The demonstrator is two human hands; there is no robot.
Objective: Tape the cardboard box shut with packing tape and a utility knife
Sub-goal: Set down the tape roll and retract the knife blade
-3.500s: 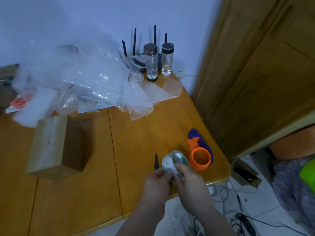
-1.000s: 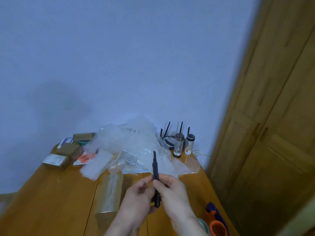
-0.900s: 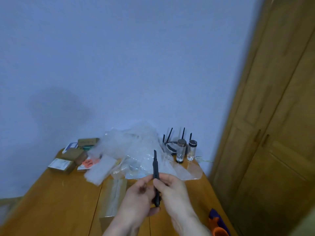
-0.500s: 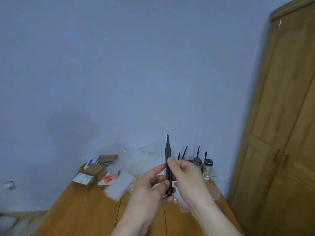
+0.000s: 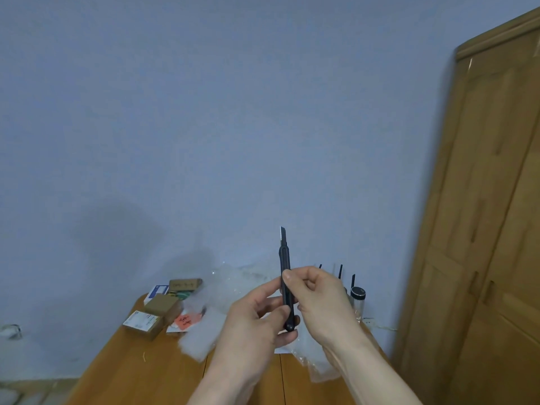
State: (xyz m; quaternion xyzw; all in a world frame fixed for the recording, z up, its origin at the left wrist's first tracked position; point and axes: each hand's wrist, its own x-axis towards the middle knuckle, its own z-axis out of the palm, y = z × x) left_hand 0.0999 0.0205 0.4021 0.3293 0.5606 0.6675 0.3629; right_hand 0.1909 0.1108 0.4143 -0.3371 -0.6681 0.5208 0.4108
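Note:
A slim black utility knife (image 5: 284, 276) stands upright in front of me, a short length of blade showing at its top. My left hand (image 5: 257, 320) grips the lower part of the handle. My right hand (image 5: 318, 302) pinches the handle's middle, thumb on the slider side. Both hands are raised above the wooden table (image 5: 152, 372). The cardboard box for taping and the tape roll are out of the head view.
Small cardboard boxes (image 5: 157, 312) and a red-orange card (image 5: 184, 320) lie at the table's far left. Crumpled clear plastic wrap (image 5: 233, 285) and white foam (image 5: 201, 334) cover the back. A clear bottle (image 5: 358, 302) and black antennas stand near the wall. A wooden door (image 5: 491, 229) is at the right.
My hands put down the tape roll and picked up the knife. The blade has slid out of the handle's top. My view has tilted up, so the box and tape left the frame.

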